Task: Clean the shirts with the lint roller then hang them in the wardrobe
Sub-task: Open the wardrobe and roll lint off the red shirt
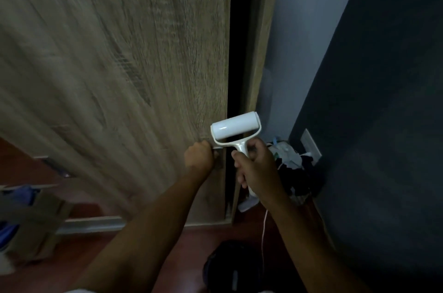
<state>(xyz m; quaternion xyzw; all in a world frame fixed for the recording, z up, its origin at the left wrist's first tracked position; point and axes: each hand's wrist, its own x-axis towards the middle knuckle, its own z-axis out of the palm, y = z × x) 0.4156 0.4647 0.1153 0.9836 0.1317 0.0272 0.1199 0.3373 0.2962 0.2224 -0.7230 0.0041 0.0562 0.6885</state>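
A tall wood-grain wardrobe door (124, 65) fills the left and middle of the head view, blurred by motion. A narrow dark gap (238, 53) shows along its right edge. My left hand (200, 156) is closed on the small metal handle (217, 148) near that edge. My right hand (257, 168) grips the white handle of a lint roller (236, 127), its white roll pointing up just right of the door edge. No shirts are visible.
A dark blue wall (383, 125) stands close on the right, with a white socket plate (310, 146). A pile of clothes (291, 165) and a white cable lie in the corner. A cardboard box (33, 218) sits at left, a dark round object (230, 266) on the red-brown floor.
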